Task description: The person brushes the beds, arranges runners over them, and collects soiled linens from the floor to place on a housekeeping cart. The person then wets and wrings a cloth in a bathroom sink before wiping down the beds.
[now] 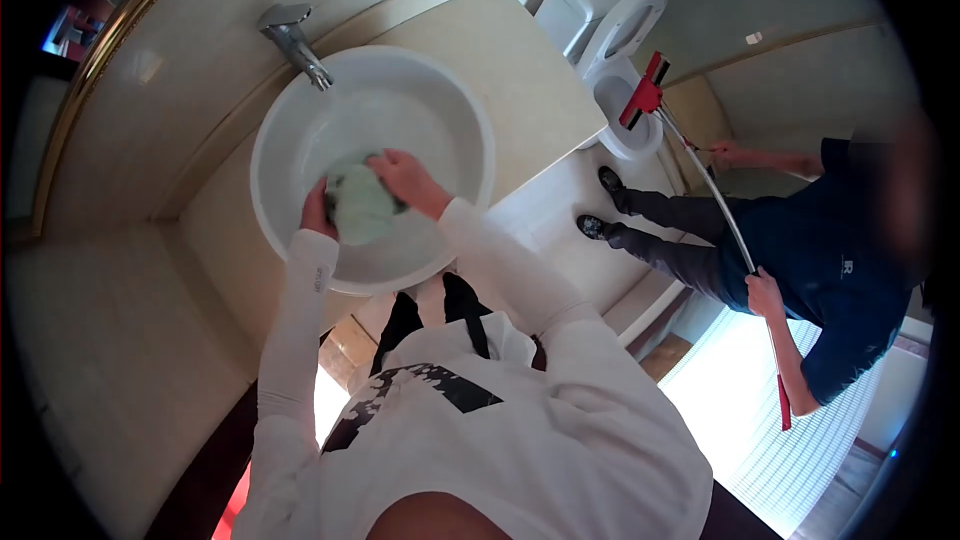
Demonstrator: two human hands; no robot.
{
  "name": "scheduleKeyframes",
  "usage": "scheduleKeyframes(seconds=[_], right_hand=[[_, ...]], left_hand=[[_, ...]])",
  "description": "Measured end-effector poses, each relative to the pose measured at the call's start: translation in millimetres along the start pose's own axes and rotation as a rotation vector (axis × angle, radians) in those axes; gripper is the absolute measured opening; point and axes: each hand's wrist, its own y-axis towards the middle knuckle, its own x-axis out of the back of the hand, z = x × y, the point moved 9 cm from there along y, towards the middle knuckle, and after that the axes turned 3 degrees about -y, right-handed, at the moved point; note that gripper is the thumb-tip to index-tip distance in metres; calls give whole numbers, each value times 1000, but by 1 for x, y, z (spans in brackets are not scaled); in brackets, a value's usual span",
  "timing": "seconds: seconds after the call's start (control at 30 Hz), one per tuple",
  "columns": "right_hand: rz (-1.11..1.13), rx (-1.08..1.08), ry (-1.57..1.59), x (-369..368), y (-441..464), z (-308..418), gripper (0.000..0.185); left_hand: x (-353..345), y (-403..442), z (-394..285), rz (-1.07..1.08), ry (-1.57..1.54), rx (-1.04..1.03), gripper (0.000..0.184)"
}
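Observation:
A pale green cloth (362,208) is bunched up inside the round white washbasin (468,115), with darker patches along its edges. My left hand (318,210) grips the cloth's left side, its fingers partly hidden behind the folds. From the right, my right hand (412,182) has its fingers closed on the upper edge of the same cloth. Above the basin's far rim stands a chrome faucet (295,45); I cannot make out whether water runs from it.
The basin sits on a beige counter (510,70). Beyond its right end is a white toilet (630,125) with the lid up. At right a co-worker (800,230) holds a long-handled red squeegee (725,205). A gold-framed mirror (100,50) edges the left wall.

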Motion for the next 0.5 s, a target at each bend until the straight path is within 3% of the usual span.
scheduleKeyframes(seconds=[0.07,0.1,0.13,0.17,0.2,0.23,0.27,0.3,0.37,0.43,0.5], right_hand=[[-43,11,-439,31,18,-17,24],[-11,188,-549,37,24,-30,19],[-37,208,-673,50,33,-44,22],[-66,225,-797,63,42,-59,26],[0,88,-761,72,50,-60,27],[-31,56,-783,78,57,-62,34],[-165,191,-708,80,56,-50,48],[-216,147,-691,71,58,-59,53],[-264,112,-674,46,47,-55,58],[-90,95,-1172,-5,21,-32,55],[283,-81,-751,-50,41,-104,43]], left_hand=[[-7,8,-40,17,243,-224,38],[7,19,-51,75,178,-284,37],[13,13,-61,40,177,-303,37],[12,3,-59,8,168,-210,44],[15,-4,-55,-26,152,-120,52],[21,-5,-55,-62,146,-141,52],[37,-1,-44,-186,221,-74,66],[55,2,-32,-302,292,0,83],[65,16,19,-177,204,267,90],[48,10,57,-139,5,443,87],[32,14,72,-70,-48,445,85]])
